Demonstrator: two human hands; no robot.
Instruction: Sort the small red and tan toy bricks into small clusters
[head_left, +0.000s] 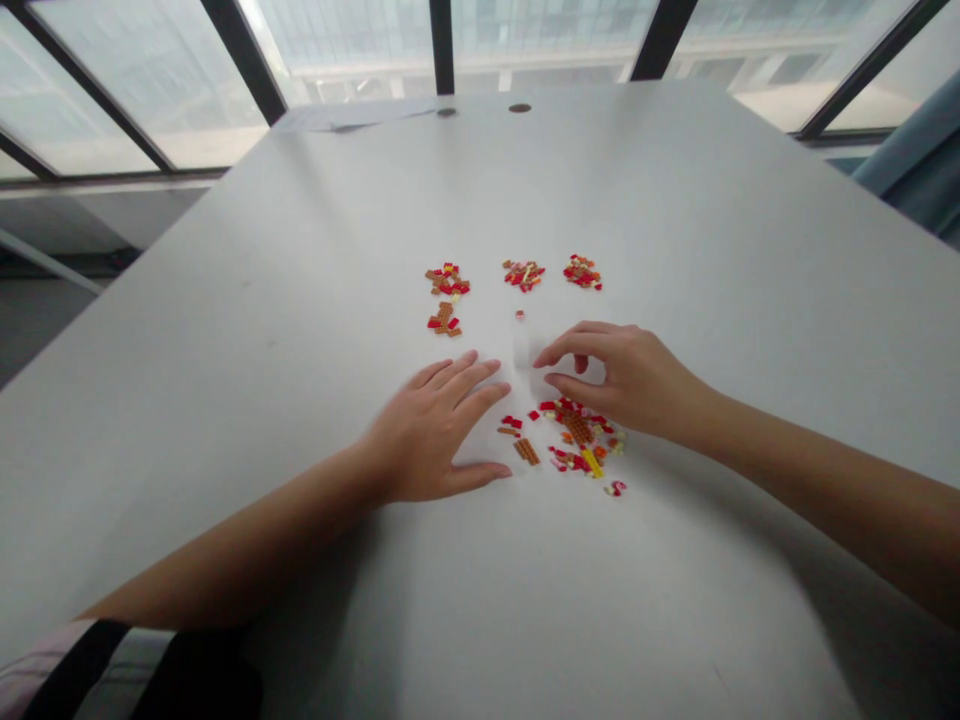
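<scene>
My left hand (442, 432) is open, its fingers spread low over the white table, left of the loose building bricks. Beside its fingertips lie a few red bricks (512, 422) and a brown studded plate (527, 452). My right hand (626, 375) is curved, with thumb and index finger apart and nothing visible between them. It hovers at the upper edge of a scattered pile of red, brown, orange and cream bricks (577, 430), partly covering it. A yellow brick (592, 462) lies in that pile. One small reddish piece (520, 315) sits alone beyond both hands.
Farther back are separate brick heaps: a brown and red one (448, 280), a mixed one (524, 275) and a mostly red one (583, 272). A brown cluster (445, 320) lies nearer, at left. The white table (225, 400) reaches toward windows; paper (352, 117) lies at its far edge.
</scene>
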